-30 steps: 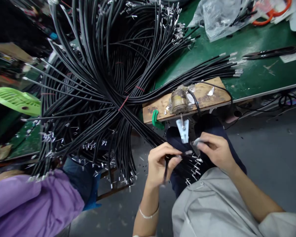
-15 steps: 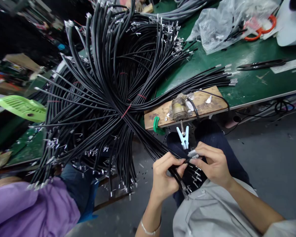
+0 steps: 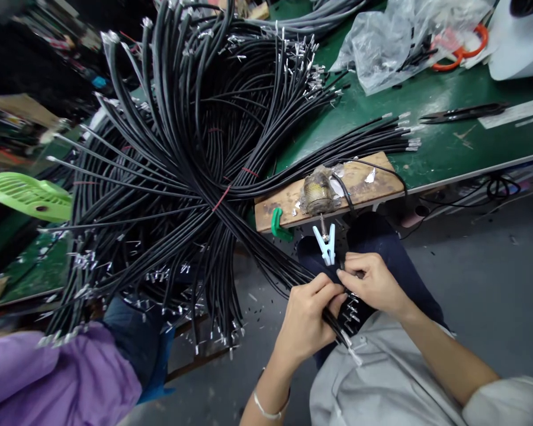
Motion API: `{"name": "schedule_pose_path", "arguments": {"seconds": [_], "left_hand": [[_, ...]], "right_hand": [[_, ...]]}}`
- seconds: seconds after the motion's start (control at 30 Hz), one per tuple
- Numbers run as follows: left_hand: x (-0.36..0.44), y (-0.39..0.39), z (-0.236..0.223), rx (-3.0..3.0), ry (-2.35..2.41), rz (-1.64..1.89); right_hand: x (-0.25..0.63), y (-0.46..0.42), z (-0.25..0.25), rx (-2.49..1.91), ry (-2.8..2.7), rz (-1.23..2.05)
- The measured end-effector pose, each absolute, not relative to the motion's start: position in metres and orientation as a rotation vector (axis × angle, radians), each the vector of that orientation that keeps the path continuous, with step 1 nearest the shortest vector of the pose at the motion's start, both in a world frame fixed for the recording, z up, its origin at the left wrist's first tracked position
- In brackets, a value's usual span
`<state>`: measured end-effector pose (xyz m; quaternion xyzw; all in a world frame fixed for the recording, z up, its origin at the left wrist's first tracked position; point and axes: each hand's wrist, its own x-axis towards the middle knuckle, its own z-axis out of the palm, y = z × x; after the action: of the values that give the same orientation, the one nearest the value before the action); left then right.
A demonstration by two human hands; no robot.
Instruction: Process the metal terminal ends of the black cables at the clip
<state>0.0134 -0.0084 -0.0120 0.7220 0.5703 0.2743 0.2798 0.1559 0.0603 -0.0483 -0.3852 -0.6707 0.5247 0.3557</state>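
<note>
While my left hand [image 3: 308, 316] is closed around black cables [image 3: 286, 263] slanting from far left to near right, my right hand [image 3: 376, 285], nearer the pale-blue clip [image 3: 327, 248] just beyond, pinches something I cannot clearly make out.

Dim, cool light, seemingly from above. Soft glare on green table [image 3: 453, 89]; pale sheen along cables [image 3: 177, 118], deep shadow between them. Upper left murky, blurred. Wide-angle stretch toward edges; floor [image 3: 484, 260] dull, soft.
</note>
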Motion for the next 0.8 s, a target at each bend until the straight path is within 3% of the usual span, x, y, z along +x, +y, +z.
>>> {"name": "schedule_pose_path", "arguments": {"seconds": [0.27,0.47,0.67,0.8], "left_hand": [[0.015,-0.010,-0.013,1.826,1.756,1.021],[0.023,-0.006,-0.017,1.793,1.846,1.029],[0.020,-0.003,-0.015,1.648,1.726,1.090],[0.016,-0.001,-0.009,1.598,1.657,1.024]], "right_hand": [[0.170,0.075,-0.047,-0.899,-1.634,1.614],[0.148,0.053,-0.048,-0.966,-1.424,1.324],[0.133,0.043,-0.068,-0.690,-0.932,1.810],[0.143,0.050,-0.068,-0.614,-1.005,1.870]]}}
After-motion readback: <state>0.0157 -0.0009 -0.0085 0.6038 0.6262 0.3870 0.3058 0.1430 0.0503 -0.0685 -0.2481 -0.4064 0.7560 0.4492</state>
